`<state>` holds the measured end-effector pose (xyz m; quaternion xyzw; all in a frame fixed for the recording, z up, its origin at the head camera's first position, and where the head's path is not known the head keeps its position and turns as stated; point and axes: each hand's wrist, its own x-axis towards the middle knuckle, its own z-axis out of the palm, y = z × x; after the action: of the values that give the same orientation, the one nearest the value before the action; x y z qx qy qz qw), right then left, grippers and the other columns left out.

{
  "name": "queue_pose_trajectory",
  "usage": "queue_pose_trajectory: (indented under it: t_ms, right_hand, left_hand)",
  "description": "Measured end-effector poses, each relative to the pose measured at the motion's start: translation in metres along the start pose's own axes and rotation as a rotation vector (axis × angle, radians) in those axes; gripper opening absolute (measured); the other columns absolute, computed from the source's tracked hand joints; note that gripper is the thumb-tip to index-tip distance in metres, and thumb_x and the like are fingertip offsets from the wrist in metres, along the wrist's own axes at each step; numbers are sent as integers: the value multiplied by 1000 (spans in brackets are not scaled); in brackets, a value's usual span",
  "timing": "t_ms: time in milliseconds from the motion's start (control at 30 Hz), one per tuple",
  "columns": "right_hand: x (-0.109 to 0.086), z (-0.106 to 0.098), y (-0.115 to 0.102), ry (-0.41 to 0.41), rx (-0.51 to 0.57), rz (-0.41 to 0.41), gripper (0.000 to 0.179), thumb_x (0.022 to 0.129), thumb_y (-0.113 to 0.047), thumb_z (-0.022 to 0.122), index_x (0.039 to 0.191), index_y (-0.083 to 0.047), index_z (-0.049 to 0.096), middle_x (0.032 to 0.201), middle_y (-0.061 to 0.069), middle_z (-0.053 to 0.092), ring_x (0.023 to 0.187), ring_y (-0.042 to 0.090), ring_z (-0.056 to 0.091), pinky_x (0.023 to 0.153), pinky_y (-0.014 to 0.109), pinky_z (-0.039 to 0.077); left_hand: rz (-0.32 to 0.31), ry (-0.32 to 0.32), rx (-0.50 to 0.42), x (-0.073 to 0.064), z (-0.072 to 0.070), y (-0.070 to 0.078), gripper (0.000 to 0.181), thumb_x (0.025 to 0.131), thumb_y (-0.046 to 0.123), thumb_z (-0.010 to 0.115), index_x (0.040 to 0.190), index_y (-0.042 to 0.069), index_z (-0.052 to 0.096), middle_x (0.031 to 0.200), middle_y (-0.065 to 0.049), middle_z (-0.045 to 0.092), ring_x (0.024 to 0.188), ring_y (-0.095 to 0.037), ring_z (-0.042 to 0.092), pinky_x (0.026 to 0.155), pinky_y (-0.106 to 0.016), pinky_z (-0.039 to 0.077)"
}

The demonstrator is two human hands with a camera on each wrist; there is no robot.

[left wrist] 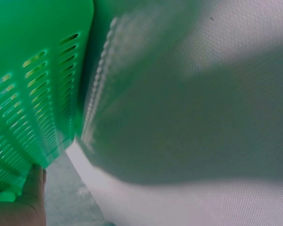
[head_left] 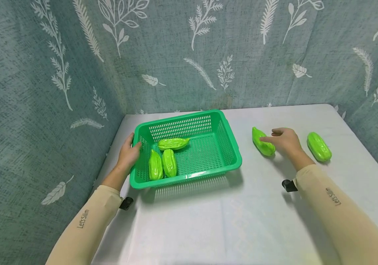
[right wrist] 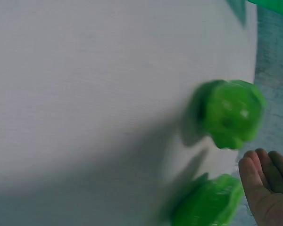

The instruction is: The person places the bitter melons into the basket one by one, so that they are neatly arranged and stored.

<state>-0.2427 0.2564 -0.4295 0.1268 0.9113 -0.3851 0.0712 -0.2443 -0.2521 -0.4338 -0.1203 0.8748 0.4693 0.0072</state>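
My left hand (head_left: 128,156) holds a green plastic basket (head_left: 189,176) by its left side, the thumb lying over the rim; a digit also shows against the slotted wall (left wrist: 35,101) in the left wrist view. Inside the basket's left half lie three bright green ridged gourds, one crosswise gourd (head_left: 174,144) behind two lengthwise ones. To the right of the basket, another ridged gourd (head_left: 262,141) lies on the table. My right hand (head_left: 285,141) is just beside it, fingers extended and parted from the thumb, which overlaps the gourd in the head view.
One more green gourd (head_left: 319,147) lies on the table right of my right hand. A white cloth covers the table (head_left: 189,224). Grey-green leaf-patterned fabric (head_left: 172,55) hangs along the back and left sides.
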Motion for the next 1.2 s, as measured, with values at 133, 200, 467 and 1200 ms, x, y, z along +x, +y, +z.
queue_pose_trajectory:
  t_ms: [133, 200, 467, 1200]
  right_hand:
    - [-2, -9, -11, 21, 44, -28, 94, 79, -57, 67, 147, -4, 32, 147, 19, 40, 135, 39, 35, 111, 52, 31]
    - [-4, -13, -17, 36, 70, -36, 96, 78, -58, 68, 148, -5, 30, 148, 18, 39, 136, 37, 36, 111, 51, 32]
    - [-8, -21, -45, 81, 230, -10, 105, 70, -60, 73, 151, -14, 26, 153, 9, 35, 140, 26, 35, 112, 43, 34]
    - [-18, 11, -123, -7, 417, -170, 93, 72, -49, 77, 148, -18, 34, 150, 3, 39, 137, 18, 39, 109, 37, 40]
  left_hand:
    - [0, -3, 0, -1, 0, 0, 64, 101, 30, 38, 154, 19, 4, 161, -3, 7, 148, -27, 6, 120, -49, 11]
    - [4, -3, -1, -1, 0, 0, 64, 101, 29, 38, 154, 19, 4, 161, -3, 7, 148, -27, 6, 120, -49, 11]
    - [0, -1, 3, -2, -1, 2, 63, 101, 29, 38, 154, 19, 5, 161, -4, 7, 148, -26, 6, 120, -48, 11]
    - [-2, 6, -12, -1, 0, 1, 64, 101, 30, 39, 154, 17, 5, 161, -4, 8, 148, -27, 7, 120, -48, 12]
